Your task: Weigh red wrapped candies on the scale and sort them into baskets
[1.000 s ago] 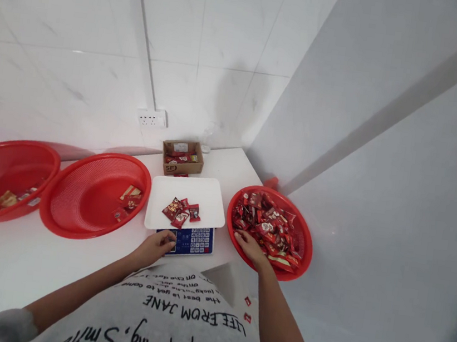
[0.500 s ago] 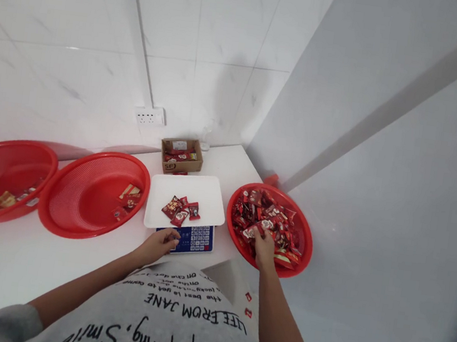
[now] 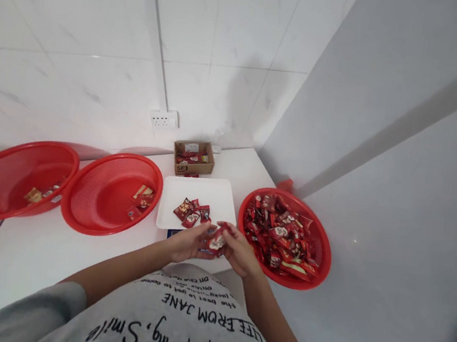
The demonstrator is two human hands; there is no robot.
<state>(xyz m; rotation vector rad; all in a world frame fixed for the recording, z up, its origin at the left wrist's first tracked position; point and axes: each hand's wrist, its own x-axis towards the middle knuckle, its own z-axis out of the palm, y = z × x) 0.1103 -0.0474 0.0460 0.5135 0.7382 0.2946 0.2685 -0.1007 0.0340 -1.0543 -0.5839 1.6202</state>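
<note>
My right hand [image 3: 238, 251] and my left hand [image 3: 187, 242] meet in front of me, both pinching one red snack packet [image 3: 216, 240] above the blue keypad of a scale. The scale's white tray [image 3: 212, 194] lies just beyond and carries several red packets [image 3: 191, 213]. To the right stands a red basket [image 3: 322, 245] heaped with red packets.
A second red basket [image 3: 95, 187] with a few packets sits left of the scale, and a third red basket [image 3: 0, 174] is farther left. A small cardboard box [image 3: 193, 158] with packets stands at the back by the wall. A white wall panel rises on the right.
My right hand lifted a packet out of the right basket and carried it left. My left hand left the keypad and joined it on the packet. The view shifted slightly.
</note>
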